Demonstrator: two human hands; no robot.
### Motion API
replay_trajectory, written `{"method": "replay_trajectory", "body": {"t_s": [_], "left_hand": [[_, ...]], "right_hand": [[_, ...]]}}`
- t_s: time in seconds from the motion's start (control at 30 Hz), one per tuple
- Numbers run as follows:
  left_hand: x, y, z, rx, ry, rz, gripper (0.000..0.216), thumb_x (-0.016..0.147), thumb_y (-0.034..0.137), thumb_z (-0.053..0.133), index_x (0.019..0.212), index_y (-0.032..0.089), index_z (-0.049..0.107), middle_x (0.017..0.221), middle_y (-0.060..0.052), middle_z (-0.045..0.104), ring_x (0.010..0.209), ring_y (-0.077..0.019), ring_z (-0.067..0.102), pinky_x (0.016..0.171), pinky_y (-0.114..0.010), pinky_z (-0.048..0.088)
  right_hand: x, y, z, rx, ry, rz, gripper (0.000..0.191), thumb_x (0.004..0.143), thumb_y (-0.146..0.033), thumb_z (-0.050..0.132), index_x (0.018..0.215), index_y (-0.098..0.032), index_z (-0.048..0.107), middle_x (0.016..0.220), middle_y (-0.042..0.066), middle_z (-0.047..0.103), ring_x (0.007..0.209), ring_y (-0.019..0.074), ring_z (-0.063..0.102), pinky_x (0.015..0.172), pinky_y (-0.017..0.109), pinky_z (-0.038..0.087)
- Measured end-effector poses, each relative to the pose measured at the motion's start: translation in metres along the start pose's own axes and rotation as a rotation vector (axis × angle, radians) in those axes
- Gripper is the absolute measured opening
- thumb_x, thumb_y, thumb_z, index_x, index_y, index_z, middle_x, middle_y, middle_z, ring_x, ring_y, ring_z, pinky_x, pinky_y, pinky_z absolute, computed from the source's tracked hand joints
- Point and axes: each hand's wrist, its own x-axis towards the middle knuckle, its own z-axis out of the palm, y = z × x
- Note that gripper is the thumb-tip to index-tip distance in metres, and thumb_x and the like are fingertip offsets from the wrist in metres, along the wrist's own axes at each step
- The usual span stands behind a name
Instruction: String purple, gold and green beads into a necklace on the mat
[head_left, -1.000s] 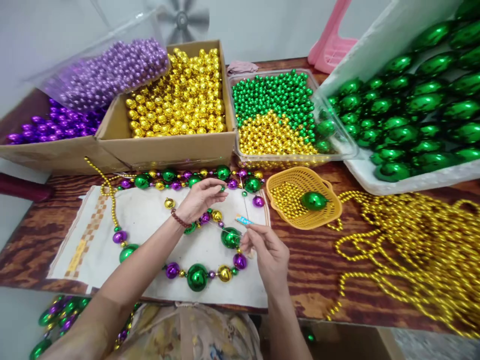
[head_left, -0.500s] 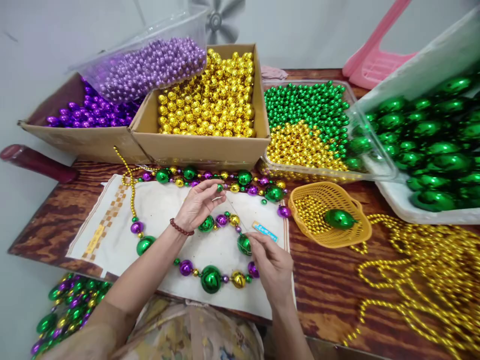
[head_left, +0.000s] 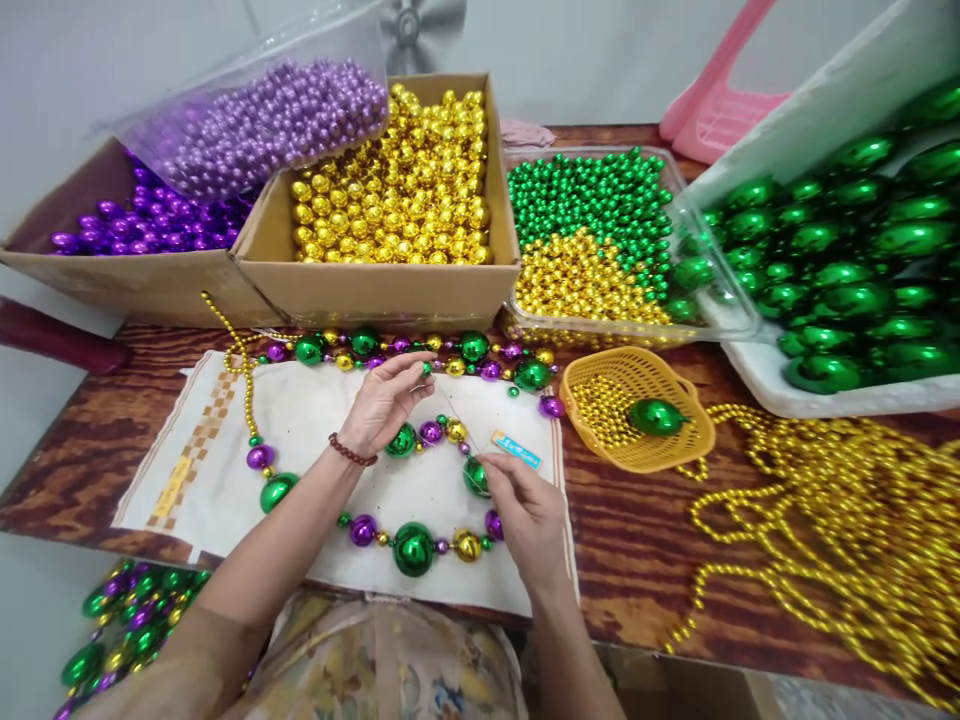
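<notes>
My left hand [head_left: 382, 402] hovers over a white cloth [head_left: 315, 440] and pinches a small green bead [head_left: 427, 369] between thumb and fingertips. My right hand [head_left: 527, 512] is closed in a pinch on a thin needle [head_left: 459, 425] that points up toward the green bead. A strand of purple, gold and green beads [head_left: 414, 545] curls on the cloth below both hands. One large green bead [head_left: 475, 475] of the strand lies against my right fingers. A small blue-labelled packet [head_left: 516, 449] rests on the cloth beside my right hand.
Behind the cloth stand cardboard boxes of purple beads [head_left: 142, 220] and gold beads [head_left: 390, 190], a clear tub of lilac beads [head_left: 262, 125], a clear tray of green and gold beads [head_left: 592, 240] and a white tray of large green balls [head_left: 840, 260]. A yellow basket [head_left: 637, 410] and gold chains [head_left: 832, 520] lie right.
The view shifted, so everything slid sideways in the picture. My hands kept their pinches, the left on the green bead, the right on the needle, with the right hand a little nearer the strand.
</notes>
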Motion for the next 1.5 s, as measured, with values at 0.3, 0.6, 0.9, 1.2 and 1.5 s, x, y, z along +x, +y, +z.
{"method": "replay_trajectory", "body": {"t_s": [0.3,0.6,0.9,1.2,1.5], "left_hand": [[0.001,-0.004,0.006,0.122,0.016,0.042,0.021,0.072,0.025,0.082,0.092,0.019,0.078,0.086,-0.003,0.071,0.075,-0.0098,0.062,0.074,-0.024,0.053],[0.020,-0.023,0.031,0.501,-0.225,0.112,0.040,0.094,0.048,0.054,0.117,0.017,0.065,0.104,-0.010,0.070,0.077,-0.0151,0.068,0.072,-0.030,0.055],[0.051,-0.105,0.111,1.980,-0.708,0.469,0.027,0.101,0.026,0.038,0.119,0.017,0.056,0.119,-0.011,0.059,0.090,-0.0201,0.069,0.064,-0.028,0.051],[0.054,-0.127,0.116,2.007,-0.594,0.410,0.028,0.101,0.032,0.042,0.121,0.016,0.052,0.114,-0.009,0.059,0.086,-0.0219,0.070,0.066,-0.032,0.052],[0.028,-0.062,0.051,1.187,-0.299,0.391,0.039,0.083,0.022,0.061,0.122,0.018,0.058,0.117,-0.011,0.056,0.104,-0.0224,0.060,0.088,-0.036,0.053]], "right_hand": [[-0.003,0.007,0.001,-0.024,0.008,0.024,0.020,0.091,-0.028,0.056,0.085,-0.019,0.074,0.067,0.001,0.067,0.058,0.0135,0.058,0.056,0.024,0.045],[-0.015,0.028,0.009,0.258,0.074,0.050,0.019,0.098,-0.030,0.049,0.091,-0.018,0.063,0.057,-0.006,0.048,0.044,0.0074,0.041,0.043,0.020,0.033],[-0.033,0.042,0.014,0.419,0.179,-0.006,0.013,0.099,-0.023,0.050,0.091,-0.020,0.061,0.058,-0.006,0.049,0.044,0.0064,0.043,0.042,0.017,0.035],[-0.033,0.044,0.013,0.451,0.177,-0.004,0.012,0.098,-0.023,0.052,0.093,-0.020,0.062,0.056,-0.006,0.050,0.043,0.0061,0.045,0.044,0.017,0.038],[-0.017,0.026,0.018,0.498,0.044,0.036,0.018,0.097,-0.022,0.055,0.111,-0.022,0.064,0.075,-0.001,0.067,0.055,0.0093,0.062,0.051,0.019,0.048]]}}
